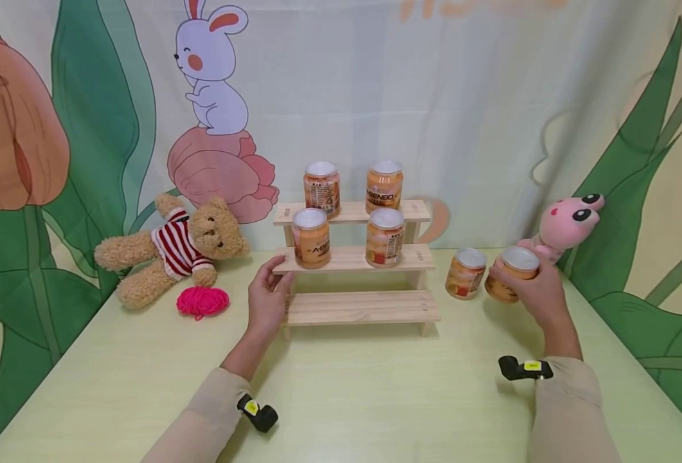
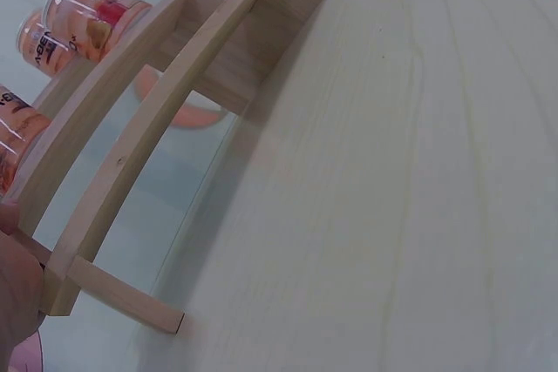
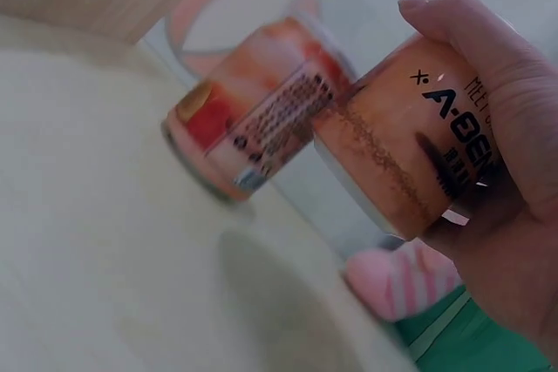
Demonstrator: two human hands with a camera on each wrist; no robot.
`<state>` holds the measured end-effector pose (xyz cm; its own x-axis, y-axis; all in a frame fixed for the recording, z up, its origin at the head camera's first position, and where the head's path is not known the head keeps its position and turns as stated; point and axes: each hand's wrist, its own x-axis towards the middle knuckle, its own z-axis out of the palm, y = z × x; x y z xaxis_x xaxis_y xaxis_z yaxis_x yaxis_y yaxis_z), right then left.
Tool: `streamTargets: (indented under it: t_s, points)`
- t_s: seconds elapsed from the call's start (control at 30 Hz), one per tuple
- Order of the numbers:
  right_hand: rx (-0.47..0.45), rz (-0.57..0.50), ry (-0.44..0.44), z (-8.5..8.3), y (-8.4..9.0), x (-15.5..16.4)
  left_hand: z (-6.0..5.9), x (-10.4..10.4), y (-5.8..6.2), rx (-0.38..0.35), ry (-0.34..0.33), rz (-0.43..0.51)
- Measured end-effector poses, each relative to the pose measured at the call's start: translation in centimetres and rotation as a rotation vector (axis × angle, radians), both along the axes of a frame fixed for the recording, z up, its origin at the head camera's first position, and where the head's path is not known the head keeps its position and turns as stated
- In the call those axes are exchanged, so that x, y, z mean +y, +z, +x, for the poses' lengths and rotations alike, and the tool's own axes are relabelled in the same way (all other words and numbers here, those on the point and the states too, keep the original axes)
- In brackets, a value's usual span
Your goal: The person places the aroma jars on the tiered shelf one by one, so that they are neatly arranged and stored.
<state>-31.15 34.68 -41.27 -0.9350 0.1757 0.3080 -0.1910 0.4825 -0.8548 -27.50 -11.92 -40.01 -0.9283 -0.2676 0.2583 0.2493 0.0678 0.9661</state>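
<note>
My right hand (image 1: 540, 289) grips an orange-labelled can (image 1: 505, 292) with a silver lid, thumb and fingers round its sides. In the right wrist view this can (image 3: 401, 145) is raised above the table, its shadow below it. Just left of it another can (image 1: 466, 275) stands on the table. At the left end of the three-tier wooden stand (image 1: 364, 308), my left hand (image 1: 267, 302) holds the middle tier's end, partly cut off in the left wrist view. Two cans (image 1: 312, 239) (image 1: 385, 238) stand on the middle tier, and two more (image 1: 322, 191) (image 1: 384, 188) on the top tier.
A teddy bear (image 1: 181, 238) in a striped top lies at the left, with pink yarn (image 1: 203, 301) beside it. Behind my right hand sits a pink plush toy (image 1: 566, 222). A printed curtain (image 1: 468, 116) hangs behind the table (image 1: 364, 399).
</note>
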Motion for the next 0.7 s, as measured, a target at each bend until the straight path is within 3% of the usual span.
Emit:
streamTargets:
  t_s: [0.17, 0.33, 0.5, 0.7]
  points:
    - [0.088, 0.057, 0.063, 0.3, 2.0, -1.6, -1.0, -0.3, -1.1, -0.004, -0.002, 0.014]
    - [0.069, 0.123, 0.164, 0.5, 3.5, -3.6, -2.3, -0.7, -2.7, -0.008, 0.002, 0.041]
    - [0.071, 0.131, 0.257, 0.6, 4.2, -5.5, -2.6, -0.8, -2.9, -0.007, 0.008, 0.045]
    - [0.093, 0.036, 0.349, 1.2, 5.2, -8.0, -2.7, -0.8, -2.7, -0.009, -0.003, 0.032]
